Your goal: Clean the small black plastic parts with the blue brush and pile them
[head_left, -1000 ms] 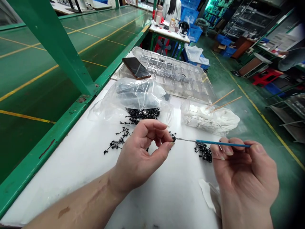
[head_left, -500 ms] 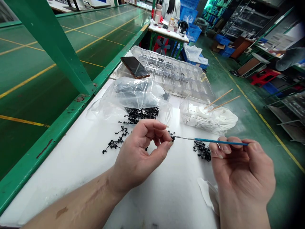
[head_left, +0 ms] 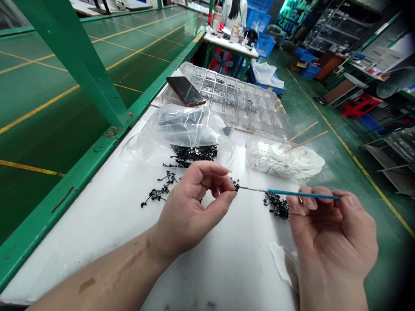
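Between the thumb and fingertips of my left hand (head_left: 197, 203) is a small black part (head_left: 237, 187), mostly hidden by the fingers. My right hand (head_left: 333, 233) pinches a thin blue stick (head_left: 301, 194) held nearly level. Its slim whitish-grey tip reaches left and meets the black part. Below the stick, just left of my right hand, lies a pile of small black parts (head_left: 277, 205) on the white tabletop (head_left: 233, 259). More black parts on thin stems (head_left: 158, 190) are scattered left of my left hand. Others spill from a clear plastic bag (head_left: 184, 125) behind it.
A clear box with white cloth (head_left: 292, 160) and two wooden sticks (head_left: 304, 140) stands behind my right hand. Farther back are a compartment tray (head_left: 233, 95) and a phone (head_left: 186, 90). A green metal post (head_left: 74, 65) rises at the left. A person (head_left: 234, 13) is at another table.
The whole view has shifted very slightly. Both hands keep their grips, and the stick's tip stays at the black part.
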